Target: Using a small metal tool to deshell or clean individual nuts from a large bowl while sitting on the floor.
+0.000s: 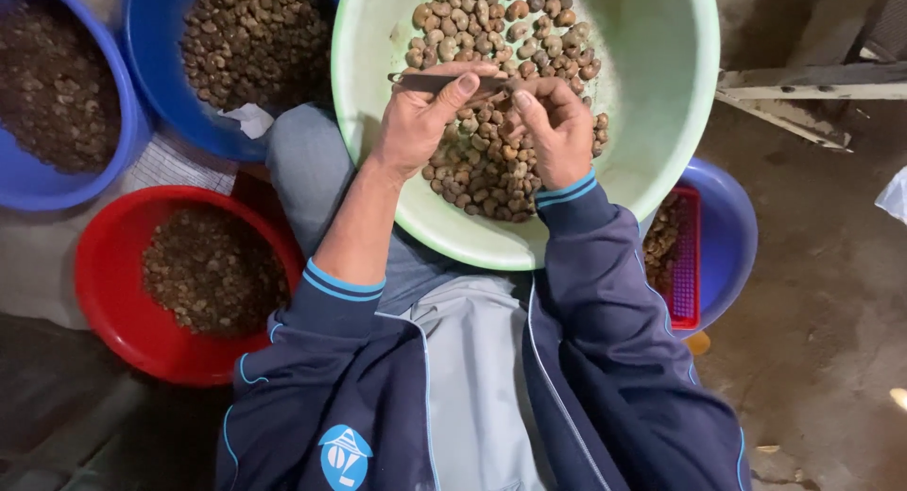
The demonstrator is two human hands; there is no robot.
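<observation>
Far left: a blue basin (pixel 28 184), cut off by the frame edge, filled with dark brown bits. Just beside it, a second blue basin (pixel 156 94) holding lighter brown nuts, with a scrap of white paper (pixel 250 120) on its near rim. Below these two, a red basin (pixel 109 302) on the floor with a shallow layer of dark brown pieces.

Centre: a pale green basin (pixel 661 66) rests on the person's lap, above the grey trouser knee (pixel 307 165). A heap of brown nuts (pixel 491 170) lies along its middle, from the far rim toward the near wall.

Left hand (pixel 420 118): over the heap, grip clenched on a thin flat metal blade (pixel 439 80); the thumb presses along its top and the blade's free end sticks out to the left. Sleeve pushed up the forearm, dark blue with light blue cuff stripes.

Right hand (pixel 553 127): just beside the left, fingertips meeting the blade's other end. Its fingers are curled and pinched together; whether a nut sits between them I cannot tell, as the fingers hide that spot.

Right: a third blue basin (pixel 732 236), partly under the green one, holds a red slotted tray (pixel 685 264) and some nuts. Beyond it, bare dirt floor (pixel 822 264) and a pale wooden beam (pixel 812 80) at the upper right.
</observation>
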